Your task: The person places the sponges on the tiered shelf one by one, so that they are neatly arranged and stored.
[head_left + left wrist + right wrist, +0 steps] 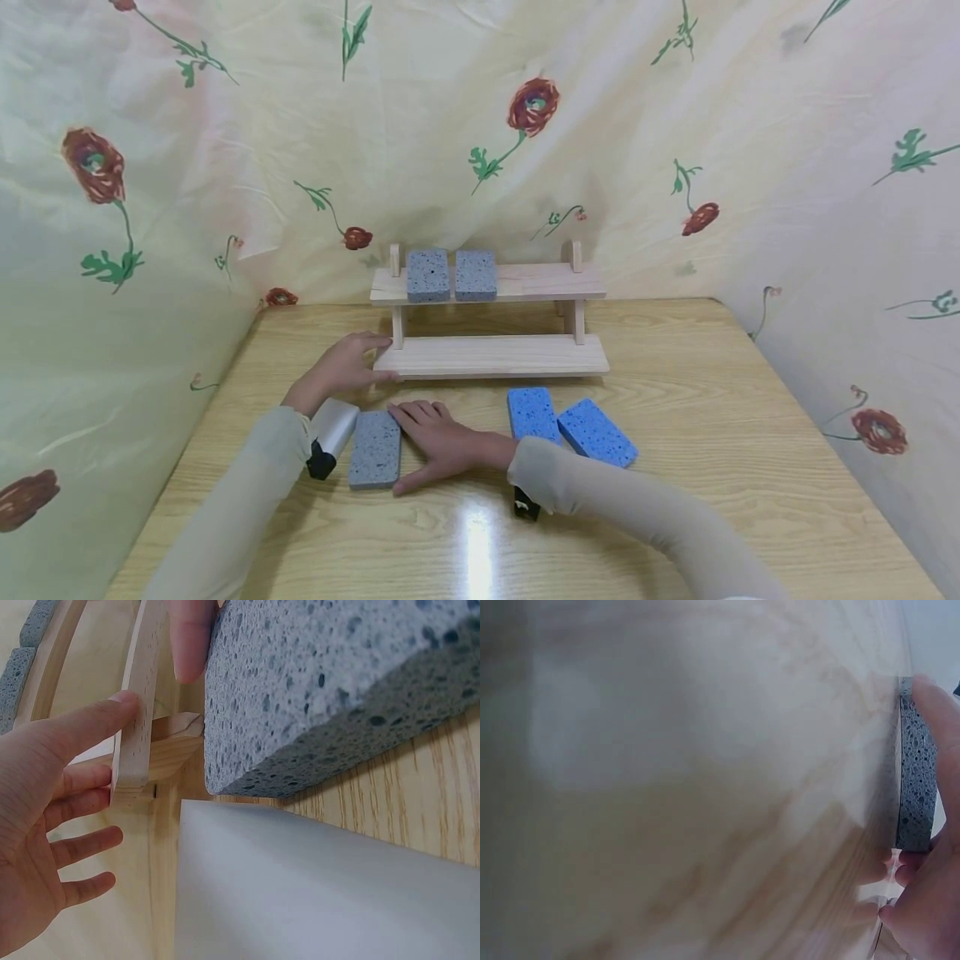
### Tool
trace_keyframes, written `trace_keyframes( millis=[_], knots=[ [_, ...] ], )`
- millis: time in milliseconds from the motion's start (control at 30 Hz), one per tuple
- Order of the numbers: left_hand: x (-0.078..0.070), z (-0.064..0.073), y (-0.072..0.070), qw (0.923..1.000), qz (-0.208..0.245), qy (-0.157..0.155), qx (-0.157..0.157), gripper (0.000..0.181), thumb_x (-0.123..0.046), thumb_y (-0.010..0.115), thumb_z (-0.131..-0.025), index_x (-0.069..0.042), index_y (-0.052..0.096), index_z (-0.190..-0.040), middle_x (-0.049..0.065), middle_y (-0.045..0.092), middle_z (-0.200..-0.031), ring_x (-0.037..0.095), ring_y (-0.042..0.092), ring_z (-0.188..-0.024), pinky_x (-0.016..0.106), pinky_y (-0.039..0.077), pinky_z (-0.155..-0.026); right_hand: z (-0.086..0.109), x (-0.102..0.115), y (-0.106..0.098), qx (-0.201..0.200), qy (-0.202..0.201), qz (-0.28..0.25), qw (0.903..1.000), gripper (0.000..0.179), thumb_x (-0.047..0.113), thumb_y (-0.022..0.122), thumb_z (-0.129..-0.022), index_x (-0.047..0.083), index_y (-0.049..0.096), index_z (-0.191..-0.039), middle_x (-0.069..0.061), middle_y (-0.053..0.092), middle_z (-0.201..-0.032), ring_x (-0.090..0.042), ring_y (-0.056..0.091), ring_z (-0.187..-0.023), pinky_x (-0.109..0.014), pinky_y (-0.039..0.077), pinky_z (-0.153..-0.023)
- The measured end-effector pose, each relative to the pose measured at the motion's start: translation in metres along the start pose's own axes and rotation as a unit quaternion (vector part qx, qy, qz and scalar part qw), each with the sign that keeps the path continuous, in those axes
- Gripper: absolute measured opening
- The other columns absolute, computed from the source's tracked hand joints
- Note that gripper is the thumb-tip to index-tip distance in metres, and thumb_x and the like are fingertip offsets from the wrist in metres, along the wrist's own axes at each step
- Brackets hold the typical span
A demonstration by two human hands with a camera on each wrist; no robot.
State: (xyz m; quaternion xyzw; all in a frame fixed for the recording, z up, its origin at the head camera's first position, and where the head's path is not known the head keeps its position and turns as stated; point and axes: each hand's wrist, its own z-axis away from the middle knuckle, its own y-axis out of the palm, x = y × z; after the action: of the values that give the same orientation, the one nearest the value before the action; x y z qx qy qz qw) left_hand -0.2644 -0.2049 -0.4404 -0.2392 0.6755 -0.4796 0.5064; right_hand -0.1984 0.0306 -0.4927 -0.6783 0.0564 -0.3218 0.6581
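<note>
My left hand (pixel 339 373) is at the left end of a two-tier wooden shelf (pixel 491 358). In the left wrist view, its thumb (pixel 112 720) lies on the end of the lower board and some fingers are behind it, pinching the board. A grey speckled sponge (pixel 375 450) lies flat on the table in front of the shelf. My right hand (pixel 442 442) spans its right side, holding it between thumb and fingers at opposite ends. Two more grey sponges (pixel 428 275) stand side by side on the upper tier.
Two blue speckled sponges, one upright (pixel 534 414) and one slanted (pixel 597 433), lie on the table beyond the right wrist. A white piece with a black end (pixel 334 425) is beside the left wrist. Flowered cloth (pixel 450 150) hangs behind the table and along its sides.
</note>
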Motion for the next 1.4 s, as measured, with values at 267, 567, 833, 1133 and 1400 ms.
trace_keyframes(
  millis=[267, 567, 833, 1133, 1400],
  knots=[
    [-0.001, 0.000, 0.001, 1.0000, -0.002, -0.003, 0.001, 0.073, -0.041, 0.080, -0.088, 0.001, 0.056, -0.143, 0.024, 0.053, -0.149, 0.044, 0.047, -0.141, 0.058, 0.037, -0.119, -0.001, 0.002, 0.002, 0.000, 0.010, -0.001, 1.0000, 0.121, 0.074, 0.065, -0.084, 0.006, 0.005, -0.164, -0.009, 0.021, -0.168, -0.026, 0.022, -0.154, -0.054, 0.026, -0.124],
    [-0.002, 0.001, 0.000, 1.0000, -0.004, -0.005, 0.003, 0.072, -0.041, 0.079, -0.088, 0.000, 0.056, -0.143, 0.024, 0.053, -0.149, 0.044, 0.047, -0.140, 0.058, 0.037, -0.118, 0.002, 0.010, -0.005, 0.005, 0.017, 0.001, 0.9998, 0.122, 0.071, 0.068, -0.084, 0.005, 0.006, -0.164, -0.010, 0.022, -0.168, -0.026, 0.023, -0.154, -0.053, 0.027, -0.123],
    [-0.003, 0.001, 0.000, 1.0000, -0.007, -0.004, 0.003, 0.071, -0.040, 0.079, -0.089, 0.000, 0.056, -0.143, 0.024, 0.053, -0.149, 0.044, 0.047, -0.140, 0.059, 0.037, -0.118, 0.000, 0.009, 0.000, -0.001, 0.025, 0.011, 0.9996, 0.122, 0.075, 0.067, -0.083, 0.006, 0.006, -0.164, -0.009, 0.023, -0.168, -0.026, 0.024, -0.153, -0.053, 0.029, -0.122],
    [0.001, -0.001, 0.001, 1.0000, -0.005, 0.007, 0.001, 0.072, -0.041, 0.079, -0.088, 0.000, 0.057, -0.143, 0.023, 0.054, -0.149, 0.043, 0.048, -0.140, 0.058, 0.038, -0.118, 0.000, 0.008, 0.001, 0.003, 0.025, 0.016, 0.9996, 0.119, 0.074, 0.065, -0.085, 0.007, 0.007, -0.164, -0.008, 0.023, -0.167, -0.024, 0.025, -0.153, -0.053, 0.029, -0.120],
    [0.000, -0.001, 0.000, 1.0000, -0.001, -0.001, 0.008, 0.074, -0.043, 0.079, -0.088, -0.001, 0.056, -0.144, 0.022, 0.053, -0.150, 0.042, 0.047, -0.142, 0.057, 0.037, -0.119, 0.004, 0.004, -0.002, 0.001, 0.024, 0.010, 0.9997, 0.118, 0.073, 0.066, -0.084, 0.007, 0.009, -0.164, -0.008, 0.026, -0.166, -0.024, 0.027, -0.152, -0.052, 0.029, -0.122]
  ],
)
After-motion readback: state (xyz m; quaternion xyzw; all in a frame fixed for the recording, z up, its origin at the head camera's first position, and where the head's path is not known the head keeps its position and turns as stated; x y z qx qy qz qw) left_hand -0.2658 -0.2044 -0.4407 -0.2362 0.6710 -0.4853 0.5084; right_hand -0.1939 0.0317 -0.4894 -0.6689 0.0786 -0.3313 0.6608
